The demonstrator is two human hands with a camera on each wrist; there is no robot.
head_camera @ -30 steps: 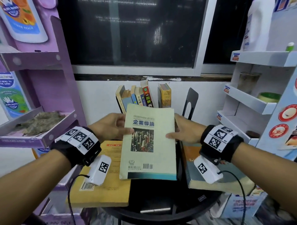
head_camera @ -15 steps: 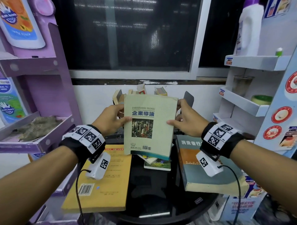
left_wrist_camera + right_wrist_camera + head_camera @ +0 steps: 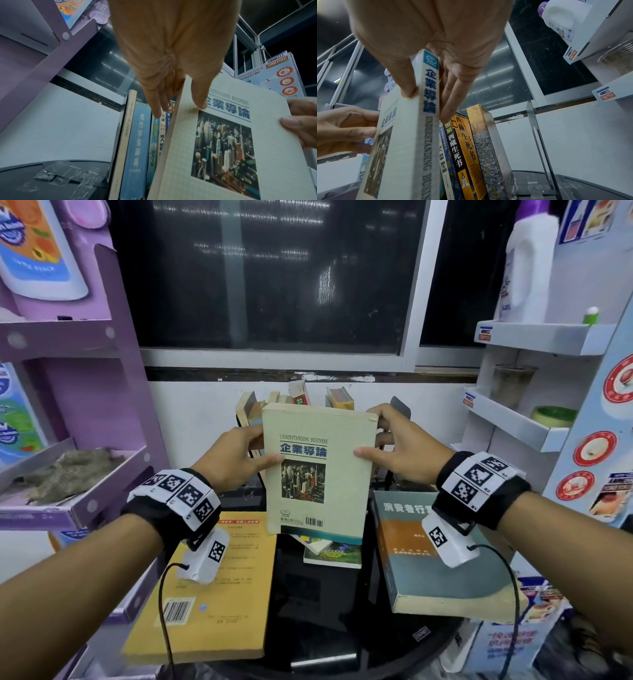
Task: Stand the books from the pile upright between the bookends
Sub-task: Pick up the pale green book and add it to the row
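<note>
I hold a pale green book titled "Understanding Business" (image 3: pixel 317 470) upright in the air, in front of the row of standing books (image 3: pixel 337 398). My left hand (image 3: pixel 239 457) pinches its left edge, thumb on the cover and fingers behind. My right hand (image 3: pixel 394 450) pinches the spine side the same way. In the left wrist view the book (image 3: pixel 231 142) hangs beside the standing spines (image 3: pixel 140 142). The right wrist view shows its spine (image 3: pixel 429 121) next to standing books (image 3: pixel 471 155) and the right black bookend (image 3: pixel 537 135). The left bookend (image 3: pixel 120 135) is a thin dark edge.
On the round black table (image 3: pixel 308 611) lie a yellow book (image 3: pixel 219 587) at left, a grey-and-orange book (image 3: pixel 424 559) at right, and thin booklets (image 3: pixel 334 553) in the middle. A purple rack (image 3: pixel 68 405) stands left, a white shelf unit (image 3: pixel 534 412) right.
Both hands have lifted the pale green book off the pile and tilted it upright, moving it back toward the standing row. The booklets beneath it are now uncovered.
</note>
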